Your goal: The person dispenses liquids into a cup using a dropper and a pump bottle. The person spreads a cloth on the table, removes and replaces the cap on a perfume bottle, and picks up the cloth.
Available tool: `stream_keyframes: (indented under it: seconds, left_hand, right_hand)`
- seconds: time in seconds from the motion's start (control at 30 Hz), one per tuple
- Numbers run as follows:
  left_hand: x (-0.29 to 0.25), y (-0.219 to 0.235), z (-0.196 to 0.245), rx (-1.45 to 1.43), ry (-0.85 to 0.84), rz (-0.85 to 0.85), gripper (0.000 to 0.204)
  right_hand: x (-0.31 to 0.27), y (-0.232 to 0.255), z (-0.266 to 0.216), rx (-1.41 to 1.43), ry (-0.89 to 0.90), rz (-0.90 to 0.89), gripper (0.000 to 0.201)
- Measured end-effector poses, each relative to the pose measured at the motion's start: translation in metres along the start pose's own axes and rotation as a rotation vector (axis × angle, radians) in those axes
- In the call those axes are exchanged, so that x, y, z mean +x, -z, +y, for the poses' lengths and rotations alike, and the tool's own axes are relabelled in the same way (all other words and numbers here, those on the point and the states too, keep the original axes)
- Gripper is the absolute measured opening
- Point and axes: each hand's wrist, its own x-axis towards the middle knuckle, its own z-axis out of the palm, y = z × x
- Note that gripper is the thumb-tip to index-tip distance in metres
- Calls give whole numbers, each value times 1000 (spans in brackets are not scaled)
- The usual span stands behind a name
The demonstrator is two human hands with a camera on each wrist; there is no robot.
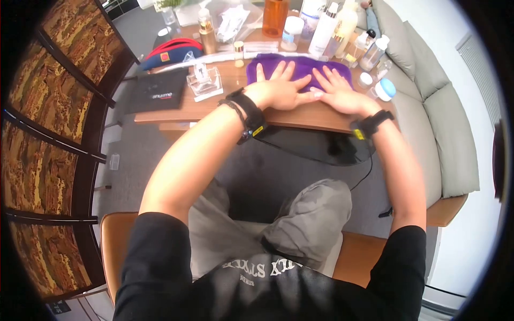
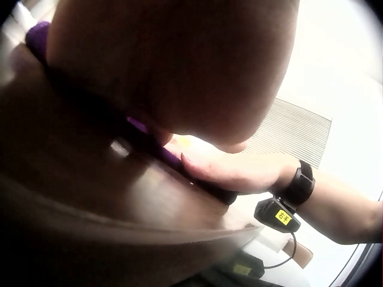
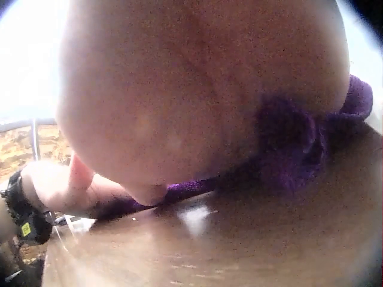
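Note:
A folded purple towel (image 1: 304,65) lies near the front edge of the wooden table (image 1: 171,109). My left hand (image 1: 282,92) rests palm down on its left part, fingers straight and spread. Palm down on the right part is my right hand (image 1: 340,92), its fingers spread as well. The two thumbs meet near the towel's front edge. In the right wrist view, a rolled or bunched edge of the towel (image 3: 293,143) shows beneath the right palm. Most of the towel's middle is hidden under the hands.
Left of the towel are a clear acrylic stand (image 1: 205,83), a black flat case (image 1: 156,92) and a red and blue pouch (image 1: 174,52). Several bottles and jars crowd the back and right, including a blue-lidded jar (image 1: 385,90) and an amber bottle (image 1: 275,18).

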Motion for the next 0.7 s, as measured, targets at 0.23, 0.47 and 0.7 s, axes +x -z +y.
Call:
stream_keyframes:
  seconds: [0.23, 0.47, 0.7]
  left_hand:
    - [-44, 19, 6, -416, -115, 199, 76]
    - [-159, 0, 56, -530, -375, 114, 53]
    - [-168, -52, 33, -294, -383, -364, 61]
  right_hand:
    - [0, 6, 9, 255, 4, -42, 80]
    - [-16, 9, -1, 655, 85, 225, 64]
    - [-51, 55, -78, 593, -259, 413, 57]
